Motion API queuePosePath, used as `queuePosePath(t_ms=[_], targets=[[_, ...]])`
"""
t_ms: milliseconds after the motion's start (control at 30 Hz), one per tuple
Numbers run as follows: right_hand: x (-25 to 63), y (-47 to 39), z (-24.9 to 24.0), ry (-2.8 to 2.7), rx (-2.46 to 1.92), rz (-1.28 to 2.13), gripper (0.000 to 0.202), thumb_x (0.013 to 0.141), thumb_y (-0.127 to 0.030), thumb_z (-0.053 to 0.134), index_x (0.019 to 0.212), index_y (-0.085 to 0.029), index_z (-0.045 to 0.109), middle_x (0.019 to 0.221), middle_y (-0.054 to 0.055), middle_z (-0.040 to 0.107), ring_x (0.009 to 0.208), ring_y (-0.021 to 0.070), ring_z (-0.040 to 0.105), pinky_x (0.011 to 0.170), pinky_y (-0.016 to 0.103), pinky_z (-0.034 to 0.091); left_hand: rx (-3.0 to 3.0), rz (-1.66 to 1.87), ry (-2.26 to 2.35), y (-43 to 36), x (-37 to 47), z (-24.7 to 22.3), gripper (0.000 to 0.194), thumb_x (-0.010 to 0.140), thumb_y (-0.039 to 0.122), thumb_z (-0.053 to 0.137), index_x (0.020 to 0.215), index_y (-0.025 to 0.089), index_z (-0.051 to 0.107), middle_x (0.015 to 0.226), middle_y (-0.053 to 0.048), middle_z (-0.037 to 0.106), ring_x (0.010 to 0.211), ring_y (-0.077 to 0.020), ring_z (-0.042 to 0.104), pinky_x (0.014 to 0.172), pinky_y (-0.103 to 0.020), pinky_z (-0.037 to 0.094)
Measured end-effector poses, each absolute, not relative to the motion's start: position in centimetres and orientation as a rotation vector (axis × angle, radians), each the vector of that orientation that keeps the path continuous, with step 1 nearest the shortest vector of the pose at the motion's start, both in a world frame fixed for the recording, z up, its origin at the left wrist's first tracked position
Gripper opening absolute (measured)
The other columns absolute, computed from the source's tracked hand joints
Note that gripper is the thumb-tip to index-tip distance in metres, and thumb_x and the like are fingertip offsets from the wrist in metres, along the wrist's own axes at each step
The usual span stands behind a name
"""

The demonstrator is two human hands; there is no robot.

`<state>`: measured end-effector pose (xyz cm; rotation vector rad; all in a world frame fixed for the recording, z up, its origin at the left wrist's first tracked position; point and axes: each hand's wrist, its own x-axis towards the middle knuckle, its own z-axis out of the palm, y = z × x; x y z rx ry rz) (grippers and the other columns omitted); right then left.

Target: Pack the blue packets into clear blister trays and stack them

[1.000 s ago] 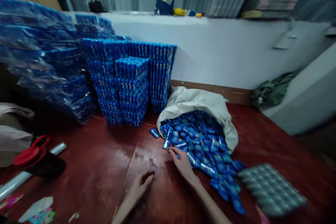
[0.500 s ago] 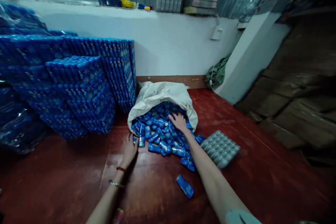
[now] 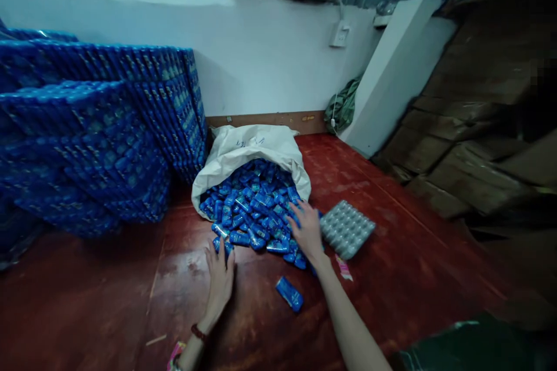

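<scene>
Small shiny blue packets (image 3: 256, 203) spill from the mouth of a white sack (image 3: 261, 138) lying on the red-brown surface. My left hand (image 3: 220, 275) is at the pile's front left, fingers spread, its fingertips at a blue packet (image 3: 223, 246); whether they touch it I cannot tell. Over the right side of the heap reaches my right hand (image 3: 308, 232), its fingers apart and partly covering some packets. One loose packet (image 3: 289, 294) lies by itself in front of the pile, between my forearms. No packet shows in either hand.
A grey bumpy tray (image 3: 348, 229) lies right of the heap, beside a pink wrapper (image 3: 343, 267). Tall stacks of blue packs (image 3: 100, 145) stand on the left. Cardboard boxes (image 3: 470, 168) are piled at the right. Behind the sack runs a white wall (image 3: 261, 58).
My right hand has drawn back from the sack's mouth to the right front of the heap. My left hand has pulled slightly away from the sack. The view has shifted.
</scene>
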<state>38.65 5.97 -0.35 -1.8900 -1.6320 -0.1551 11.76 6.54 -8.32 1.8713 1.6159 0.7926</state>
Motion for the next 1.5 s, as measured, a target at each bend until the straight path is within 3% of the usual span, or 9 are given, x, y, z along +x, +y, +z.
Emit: queuePosePath(t_ms=[167,367,467,667,800,967,1200,1333,1500], targets=[[45.0,-0.3,-2.2,-1.332,-2.251,-0.308,0.037,0.087,-0.040,0.041,0.097,-0.014,0.065,0.096,0.018,0.062,0.092,0.0318,0.054,0.082,0.046,0.039,1.821,0.887,1.639,5.1,11.7,-7.9,0.054,0.094,0.041,0.029,0.143,0.019,0.027,0.154,-0.011,0.009,0.142,-0.0264,0.001,0.113,-0.050,0.013],[48.7,-0.2,0.1,-1.567,-2.077,0.333,0.026,0.077,-0.039,0.049,0.075,-0.023,0.069,0.084,0.007,0.070,0.081,0.0253,0.062,0.074,0.036,0.045,2.001,0.874,1.668,5.2,12.6,-7.4,0.052,0.093,0.038,0.031,0.140,0.015,0.034,0.150,-0.014,0.021,0.141,-0.0283,0.005,0.112,-0.055,0.015],[49.7,0.4,1.0,-1.549,-2.095,0.458,0.023,0.072,-0.038,0.052,0.071,-0.024,0.071,0.081,0.005,0.072,0.078,0.0248,0.064,0.072,0.034,0.045,1.999,0.895,1.656,5.2,12.4,-7.5,0.051,0.093,0.038,0.030,0.139,0.015,0.035,0.150,-0.013,0.022,0.141,-0.0271,0.007,0.112,-0.053,0.015],[48.8,0.4,0.4,-1.424,-2.182,0.326,0.029,0.079,-0.032,0.043,0.074,-0.021,0.069,0.075,0.007,0.071,0.073,0.0221,0.063,0.069,0.031,0.042,2.001,0.927,1.625,5.1,12.2,-7.4,0.051,0.093,0.038,0.031,0.140,0.017,0.033,0.150,-0.013,0.022,0.141,-0.0272,0.010,0.112,-0.054,0.016],[47.2,-0.5,0.0,-1.424,-2.154,0.259,0.034,0.084,-0.032,0.037,0.083,-0.018,0.068,0.084,0.010,0.070,0.080,0.0221,0.062,0.075,0.032,0.042,2.027,0.914,1.614,5.2,12.1,-7.5,0.053,0.093,0.038,0.031,0.140,0.014,0.031,0.149,-0.016,0.023,0.141,-0.0274,0.011,0.112,-0.053,0.015],[47.0,-1.2,0.9,-1.547,-2.080,0.354,0.024,0.075,-0.031,0.051,0.085,-0.019,0.070,0.091,0.008,0.071,0.086,0.0238,0.062,0.079,0.034,0.044,2.037,0.938,1.620,5.3,12.1,-7.8,0.052,0.092,0.040,0.033,0.138,0.015,0.035,0.149,-0.015,0.024,0.140,-0.0295,0.010,0.112,-0.052,0.016],[49.1,0.4,2.5,-1.645,-2.082,0.517,0.014,0.069,-0.026,0.057,0.066,-0.022,0.070,0.068,0.002,0.070,0.066,0.0196,0.062,0.065,0.027,0.044,2.044,0.958,1.617,5.2,12.1,-7.8,0.052,0.091,0.039,0.034,0.138,0.015,0.035,0.148,-0.015,0.024,0.140,-0.0314,0.012,0.111,-0.053,0.019],[46.8,0.3,1.4,-1.569,-2.107,0.341,0.014,0.069,-0.016,0.053,0.068,-0.020,0.066,0.073,0.006,0.069,0.072,0.0213,0.061,0.070,0.029,0.041,2.050,0.966,1.610,5.3,12.1,-8.0,0.052,0.091,0.039,0.035,0.138,0.015,0.035,0.148,-0.015,0.024,0.140,-0.0313,0.012,0.111,-0.054,0.019],[45.0,-0.2,-0.2,-1.231,-2.098,-0.031,0.024,0.079,-0.017,0.036,0.088,-0.017,0.058,0.088,0.012,0.064,0.084,0.0233,0.057,0.077,0.033,0.040,2.042,0.984,1.592,5.4,11.9,-8.1,0.053,0.090,0.038,0.037,0.138,0.015,0.035,0.149,-0.015,0.023,0.140,-0.0321,0.012,0.111,-0.054,0.020]])
